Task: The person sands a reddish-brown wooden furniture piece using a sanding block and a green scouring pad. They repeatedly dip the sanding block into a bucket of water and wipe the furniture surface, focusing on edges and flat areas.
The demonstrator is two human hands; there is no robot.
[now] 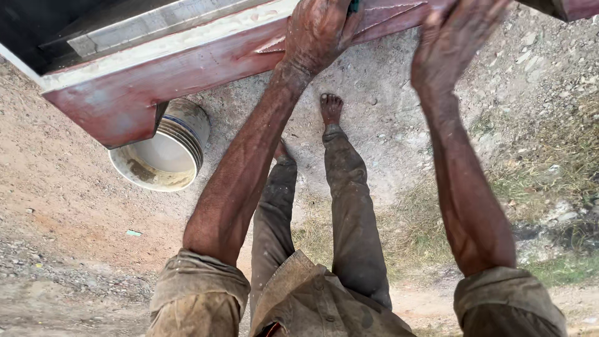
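Your left hand (321, 31) is clamped on a small teal-edged tool pressed against the reddish-brown painted metal panel (187, 68), while your right hand (452, 40) lies flat beside it with fingers together, so brace firmly and rub evenly.

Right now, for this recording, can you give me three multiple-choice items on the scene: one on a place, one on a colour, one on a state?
1. Where is the white bucket?
A. on the ground, partly under the panel's corner
B. in the left hand
C. on top of the panel

2. What colour is the panel face?
A. bright green
B. reddish-brown
C. yellow

3. How is the right hand?
A. hanging at the side
B. in a pocket
C. laid open on the panel

Answers: 1 A, its rim shows below the corner. 2 B, the broad face is reddish-brown. 3 C, the palm lies on the panel, while the left hand presses something there.
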